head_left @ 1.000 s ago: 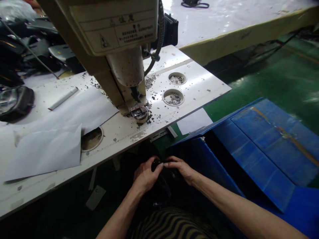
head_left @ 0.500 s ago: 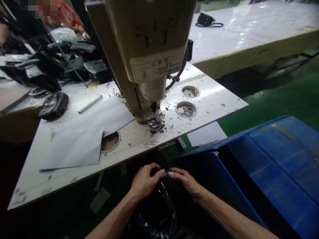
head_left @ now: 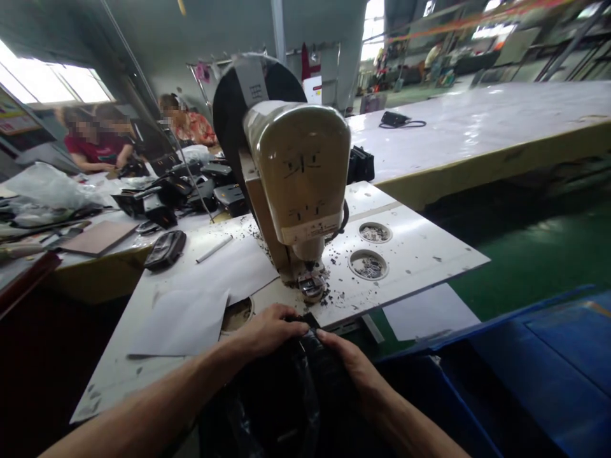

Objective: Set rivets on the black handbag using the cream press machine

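My left hand (head_left: 267, 332) and my right hand (head_left: 351, 369) both grip the top edge of a black bag (head_left: 296, 394) in glossy plastic wrap. I hold it at the near edge of the white machine table (head_left: 420, 245). The bag's top sits just below the beige machine head (head_left: 298, 165) and its metal punch foot (head_left: 311, 286). Fingers of both hands are curled onto the bag's rim. The bag's lower part is hidden in the dark below my arms.
White paper sheets (head_left: 191, 312) lie left of the machine. Two round holes (head_left: 368, 264) hold dark scraps. A blue box (head_left: 548, 362) stands at the right. Black bags (head_left: 167, 191) pile up at the back left, where other people sit. A long white table (head_left: 477, 127) stretches behind.
My view tilted upward, showing the room. Both hands raised the black bag from below the table to its near edge, closer to the punch foot.
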A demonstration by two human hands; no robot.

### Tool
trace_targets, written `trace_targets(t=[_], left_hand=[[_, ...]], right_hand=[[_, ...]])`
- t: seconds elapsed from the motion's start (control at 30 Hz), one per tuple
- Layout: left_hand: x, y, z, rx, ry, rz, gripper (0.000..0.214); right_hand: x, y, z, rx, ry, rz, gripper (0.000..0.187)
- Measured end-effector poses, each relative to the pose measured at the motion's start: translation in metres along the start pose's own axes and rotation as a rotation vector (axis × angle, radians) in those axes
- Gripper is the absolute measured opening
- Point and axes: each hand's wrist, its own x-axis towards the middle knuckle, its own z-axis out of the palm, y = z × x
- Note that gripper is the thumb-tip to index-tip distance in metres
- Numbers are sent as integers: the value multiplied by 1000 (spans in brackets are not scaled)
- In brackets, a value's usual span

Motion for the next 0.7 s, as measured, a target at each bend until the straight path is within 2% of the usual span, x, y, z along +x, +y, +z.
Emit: trace_targets(t=[0.1,0.2,0.3,0.5,0.7], left_hand=[[7,13,-18,-3,-20,-14,35],[14,23,-32,-7,-35,-28,33],[22,28,-38,-24,-78,-33,31],[42,28,-40,-69,-121,-41,31],[70,22,-49,-78,-226,-42,29]], right_hand=[[2,-12,14,55,-50,-8,43],[3,-21,16,10,-79,-9,48],[3,-26,2,-72,-81,10,50],[3,-27,-33,-264,-21,-223,59],[9,-31,-28,-374,76,-279,64]])
